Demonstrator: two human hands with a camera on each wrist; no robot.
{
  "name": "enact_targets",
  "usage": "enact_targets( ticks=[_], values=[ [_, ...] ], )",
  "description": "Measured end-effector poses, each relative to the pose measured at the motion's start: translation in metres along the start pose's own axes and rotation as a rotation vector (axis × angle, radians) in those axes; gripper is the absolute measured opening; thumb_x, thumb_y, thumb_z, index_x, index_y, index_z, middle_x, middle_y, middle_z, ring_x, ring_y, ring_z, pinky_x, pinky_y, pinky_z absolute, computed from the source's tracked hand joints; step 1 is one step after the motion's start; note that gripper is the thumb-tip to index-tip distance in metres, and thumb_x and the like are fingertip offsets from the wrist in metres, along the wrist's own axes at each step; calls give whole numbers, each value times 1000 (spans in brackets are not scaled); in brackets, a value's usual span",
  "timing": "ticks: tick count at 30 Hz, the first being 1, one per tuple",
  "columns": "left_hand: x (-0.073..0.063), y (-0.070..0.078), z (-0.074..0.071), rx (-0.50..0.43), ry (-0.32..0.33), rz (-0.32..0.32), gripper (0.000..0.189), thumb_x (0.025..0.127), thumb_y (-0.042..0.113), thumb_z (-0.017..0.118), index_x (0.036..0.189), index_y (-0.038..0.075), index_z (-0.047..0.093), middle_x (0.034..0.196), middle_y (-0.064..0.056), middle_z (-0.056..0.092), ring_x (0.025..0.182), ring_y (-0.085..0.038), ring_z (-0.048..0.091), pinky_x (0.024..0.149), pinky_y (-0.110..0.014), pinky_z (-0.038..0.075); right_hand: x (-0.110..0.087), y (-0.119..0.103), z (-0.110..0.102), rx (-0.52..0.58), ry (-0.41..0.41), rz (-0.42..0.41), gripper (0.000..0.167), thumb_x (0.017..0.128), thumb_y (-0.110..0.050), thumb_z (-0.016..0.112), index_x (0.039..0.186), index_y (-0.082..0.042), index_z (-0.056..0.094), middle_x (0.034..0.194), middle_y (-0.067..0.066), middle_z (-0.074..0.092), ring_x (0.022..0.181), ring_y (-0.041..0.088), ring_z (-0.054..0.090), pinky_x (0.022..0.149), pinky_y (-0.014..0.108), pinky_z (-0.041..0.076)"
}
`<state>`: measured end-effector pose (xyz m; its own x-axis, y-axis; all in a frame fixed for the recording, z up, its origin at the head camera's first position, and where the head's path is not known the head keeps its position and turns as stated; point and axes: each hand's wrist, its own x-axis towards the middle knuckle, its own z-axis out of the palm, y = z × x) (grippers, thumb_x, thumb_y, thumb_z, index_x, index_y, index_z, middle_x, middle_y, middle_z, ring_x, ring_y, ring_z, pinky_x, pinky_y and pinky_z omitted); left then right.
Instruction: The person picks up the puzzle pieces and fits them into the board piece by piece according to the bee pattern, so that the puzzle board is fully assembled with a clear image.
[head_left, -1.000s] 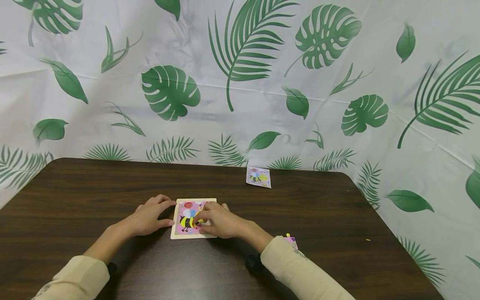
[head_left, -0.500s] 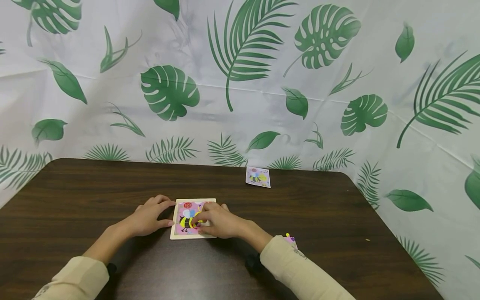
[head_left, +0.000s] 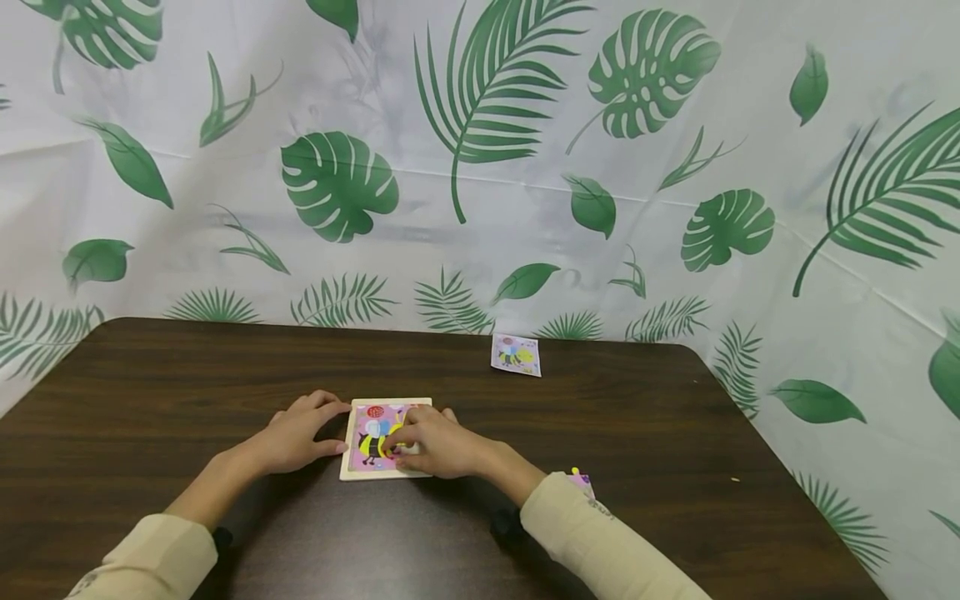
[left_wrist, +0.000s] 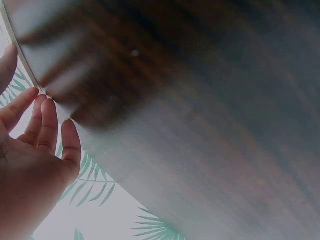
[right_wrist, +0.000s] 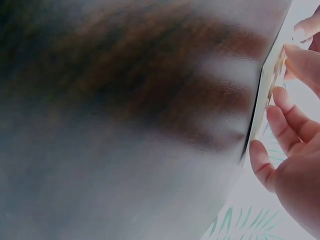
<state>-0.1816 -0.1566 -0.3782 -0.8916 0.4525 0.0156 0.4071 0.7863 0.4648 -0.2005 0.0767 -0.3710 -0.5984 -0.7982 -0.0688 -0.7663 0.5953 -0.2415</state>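
Observation:
A square puzzle board [head_left: 347, 462] with a pale wooden rim and a bee picture on pink lies on the table. At its left rim, my left hand [head_left: 300, 433] touches the edge with thumb and fingertips, the fingers spread and gently bent. My right hand [head_left: 442, 442] reaches over the board's right half. Its thumb and index finger pinch a small yellow and red puzzle piece [head_left: 392, 451] low over the picture, most of it hidden by the fingers. In the right wrist view, the right hand's other fingertips [right_wrist: 256, 147] lie along the board's rim.
A printed bee card [head_left: 516, 356] lies at the table's back edge. Near the right sleeve, loose pink and yellow puzzle pieces [head_left: 581, 480] are partly covered. The dark wooden table [head_left: 660, 450] meets a leaf-patterned cloth [head_left: 525, 208] behind. A tiny yellow speck [head_left: 736, 479] lies at the right.
The right index fingertip has shifted very slightly left over the board during the last second. The left hand and the board stay in place.

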Motion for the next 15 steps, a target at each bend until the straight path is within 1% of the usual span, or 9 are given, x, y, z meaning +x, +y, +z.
enact_targets(
  ticks=[8, 11, 15],
  values=[
    [0, 0, 1, 4, 0, -5, 53, 80, 27, 69, 123, 1, 52, 117, -20, 47, 109, -41, 42, 80, -61, 35, -4, 1, -4, 81, -10, 9, 26, 86, -26, 65, 111, -21, 66, 93, -5, 55, 90, 5, 47, 69, 23, 28],
    [0, 0, 0, 7, -1, -5, 53, 80, 27, 69, 123, 1, 53, 117, -20, 47, 109, -41, 43, 79, -61, 35, -6, 2, -6, 112, -10, 2, 28, 87, -26, 64, 113, -18, 65, 99, -4, 57, 96, 7, 47, 74, 24, 30],
    [1, -1, 0, 11, -8, -11, 55, 80, 28, 69, 123, 1, 52, 117, -21, 47, 108, -41, 42, 80, -61, 35, -10, 3, -9, 141, -14, -10, 29, 88, -25, 62, 116, -15, 63, 105, -2, 58, 99, 8, 48, 82, 27, 34]
  ],
)
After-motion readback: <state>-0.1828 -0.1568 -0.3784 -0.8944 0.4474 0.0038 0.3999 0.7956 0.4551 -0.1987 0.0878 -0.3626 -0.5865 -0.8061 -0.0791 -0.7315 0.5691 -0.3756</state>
